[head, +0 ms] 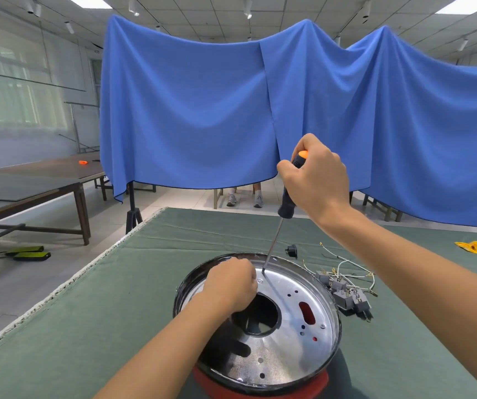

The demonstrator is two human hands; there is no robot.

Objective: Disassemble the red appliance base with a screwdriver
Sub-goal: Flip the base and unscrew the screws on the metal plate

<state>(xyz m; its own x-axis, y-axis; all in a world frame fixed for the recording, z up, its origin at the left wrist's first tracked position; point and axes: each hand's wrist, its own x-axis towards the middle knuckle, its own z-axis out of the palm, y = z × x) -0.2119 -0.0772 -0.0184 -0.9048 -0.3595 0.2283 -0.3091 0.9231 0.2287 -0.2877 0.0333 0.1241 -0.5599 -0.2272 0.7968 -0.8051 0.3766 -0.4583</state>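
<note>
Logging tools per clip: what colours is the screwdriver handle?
Black with an orange end cap, on the screwdriver the right hand holds; head view.

One red appliance base (260, 383), one screwdriver (288, 203), two hands, two blue cloths.

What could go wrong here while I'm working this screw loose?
The screwdriver tip sits close beside your left hand on the metal plate; if it slips off the screw, it could jab those fingers. The loose wires beside the red appliance base could snag your right forearm.
</note>
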